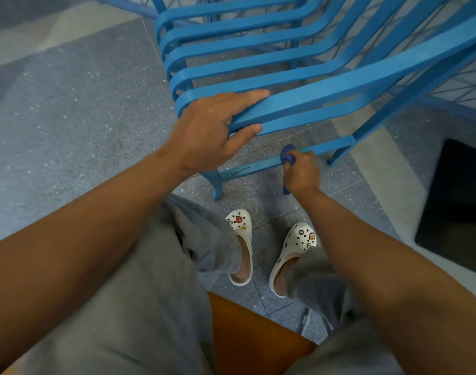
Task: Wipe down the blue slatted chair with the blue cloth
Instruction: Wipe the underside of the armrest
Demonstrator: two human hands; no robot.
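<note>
Nearest the camera are grey, soft-looking trousers and a strip of orange-brown seat [247,336] on which the person appears to sit, with two white perforated clogs [293,255] planted on the floor.

Past the knees, the right hand [303,173] is curled tight round a bunched blue cloth [287,155], pressing it against the low crossbar [258,165] that joins the chair's front legs; a tail of cloth hangs below the wrist. The left hand [212,128] steadies the blue slatted chair [299,85], its fingers laid over the nearest slat and the thumb hooked underneath, so it grips that slat.

By my judgement the wiping is under way on the lower frame. No damp streaks or dust show, so I cannot tell which slats are already clean; the far slats and rear legs may remain.

The slats are flat, smooth painted bands, probably metal, bent in a rounded curve at the front edge. A dark squiggle marks the crossbar. The floor [69,117] is speckled grey-blue stone with paler strips. A dark flat mat [458,207] lies to the right.
</note>
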